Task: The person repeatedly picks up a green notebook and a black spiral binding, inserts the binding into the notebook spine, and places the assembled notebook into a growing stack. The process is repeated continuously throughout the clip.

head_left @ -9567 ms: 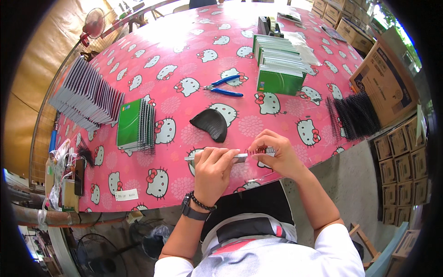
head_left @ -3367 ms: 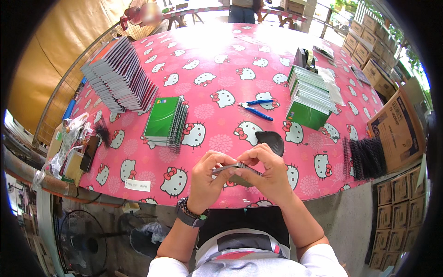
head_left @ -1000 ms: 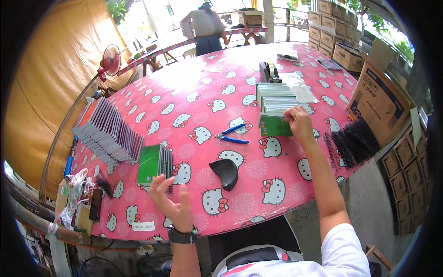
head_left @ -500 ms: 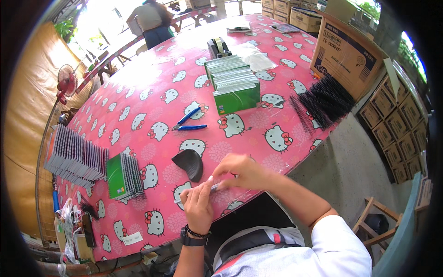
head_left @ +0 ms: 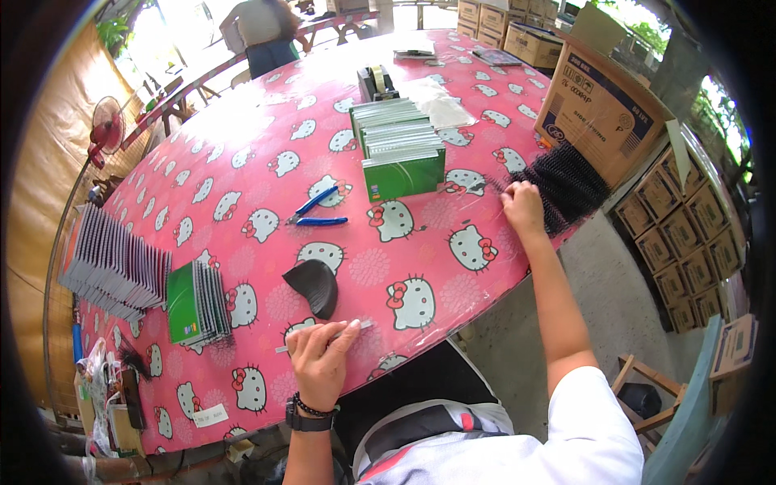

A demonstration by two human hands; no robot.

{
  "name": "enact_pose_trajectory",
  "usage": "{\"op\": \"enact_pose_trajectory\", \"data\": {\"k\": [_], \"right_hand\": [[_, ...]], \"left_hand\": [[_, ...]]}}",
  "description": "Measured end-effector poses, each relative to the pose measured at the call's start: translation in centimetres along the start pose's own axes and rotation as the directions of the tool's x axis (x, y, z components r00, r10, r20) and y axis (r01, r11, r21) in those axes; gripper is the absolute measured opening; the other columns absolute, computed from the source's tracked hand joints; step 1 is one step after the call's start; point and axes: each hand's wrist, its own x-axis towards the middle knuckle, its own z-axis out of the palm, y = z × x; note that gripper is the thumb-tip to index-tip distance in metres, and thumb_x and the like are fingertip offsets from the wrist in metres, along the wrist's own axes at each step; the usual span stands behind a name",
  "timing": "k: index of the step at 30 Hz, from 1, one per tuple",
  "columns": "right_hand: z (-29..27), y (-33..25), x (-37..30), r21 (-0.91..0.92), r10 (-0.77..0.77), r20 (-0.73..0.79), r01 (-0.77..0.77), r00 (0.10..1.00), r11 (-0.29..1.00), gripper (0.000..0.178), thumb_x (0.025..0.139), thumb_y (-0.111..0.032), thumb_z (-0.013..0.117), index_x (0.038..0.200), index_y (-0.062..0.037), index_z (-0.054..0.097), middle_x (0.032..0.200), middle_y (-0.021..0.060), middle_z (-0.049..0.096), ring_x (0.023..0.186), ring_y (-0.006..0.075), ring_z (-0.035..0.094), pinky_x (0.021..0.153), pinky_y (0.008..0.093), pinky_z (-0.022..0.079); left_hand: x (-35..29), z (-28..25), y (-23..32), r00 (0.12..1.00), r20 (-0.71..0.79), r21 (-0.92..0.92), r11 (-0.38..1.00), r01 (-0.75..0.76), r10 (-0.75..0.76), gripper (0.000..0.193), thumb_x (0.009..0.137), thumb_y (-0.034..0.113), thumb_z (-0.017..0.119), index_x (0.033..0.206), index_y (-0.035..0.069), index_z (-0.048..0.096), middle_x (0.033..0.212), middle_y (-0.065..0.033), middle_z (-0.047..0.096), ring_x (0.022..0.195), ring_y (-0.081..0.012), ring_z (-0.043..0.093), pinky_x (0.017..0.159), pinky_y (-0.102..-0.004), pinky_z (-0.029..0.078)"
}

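Observation:
My left hand (head_left: 322,364), with a dark watch and a beaded bracelet on its wrist, is closed around a thin pale pad (head_left: 365,325) seen nearly edge-on at the table's near edge. Most of the pad is hidden under the fingers. Out at the right, my right hand (head_left: 524,208) pinches at the left side of a pile of black spiral binding coils (head_left: 570,190); a dark coil end shows by its fingertips. Just beyond my left hand lies a curved black piece (head_left: 314,287).
Green-covered pads stand in rows (head_left: 404,174) at the middle and in a smaller stack (head_left: 184,303) at left. Beside that is a long row of bound notebooks (head_left: 121,263). Blue-handled cutters (head_left: 322,220), a tape dispenser (head_left: 376,82) and a carton (head_left: 602,101) also sit on the pink table.
My right hand has left the pad at my left hand and reached out right to the coil pile. My left hand stays on the pad. The view has shifted slightly.

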Motion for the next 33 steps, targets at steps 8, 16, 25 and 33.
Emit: {"op": "enact_pose_trajectory", "data": {"k": [8,16,25,33], "right_hand": [[-2.0,0.7,1.8,0.297,0.1,0.044,-0.108,0.994,0.949,0.024,0.083,-0.023,0.067,0.09,-0.0001,0.066,0.083,0.0182,0.068,0.082,0.0305,0.067,0.074,0.0381,0.051],[-7.0,-14.7,-7.7,0.842,-0.442,0.219,0.06,0.87,0.536,0.033,0.092,-0.008,0.049,0.124,-0.0053,0.058,0.098,0.0132,0.065,0.079,0.021,0.062,0.074,0.0349,0.049],[-6.7,-20.8,-11.4,0.938,-0.742,0.276,-0.001,0.611,0.347,0.019,0.081,0.0,0.065,0.099,-0.008,0.066,0.086,0.0076,0.06,0.077,0.0223,0.061,0.069,0.032,0.049],[-6.0,-20.6,-10.3,0.954,-0.858,0.119,0.183,0.499,0.239,0.02,0.081,0.001,0.066,0.1,-0.0039,0.067,0.09,0.0069,0.061,0.082,0.0159,0.058,0.069,0.0286,0.048]], "left_hand": [[0.4,-0.9,-1.2,0.992,0.004,-0.025,0.992,0.126,-0.126,0.025,0.077,0.003,0.068,0.1,0.012,0.071,0.084,-0.0024,0.065,0.078,-0.019,0.058,0.073,-0.0327,0.039],[-0.4,-1.9,-2.0,0.982,0.022,-0.016,0.982,0.19,-0.19,0.021,0.077,0.006,0.069,0.097,0.011,0.071,0.084,-0.001,0.065,0.077,-0.0178,0.058,0.072,-0.0322,0.04],[-0.1,-2.3,-2.0,0.977,0.042,-0.096,0.972,0.213,-0.21,0.021,0.073,0.005,0.072,0.093,0.011,0.072,0.085,-0.0029,0.067,0.076,-0.0189,0.058,0.071,-0.0312,0.041],[-0.1,-2.3,-2.1,0.974,0.057,-0.107,0.968,0.225,-0.22,0.021,0.074,0.005,0.071,0.094,0.012,0.071,0.085,-0.0028,0.066,0.077,-0.0197,0.059,0.072,-0.0319,0.04]]}}
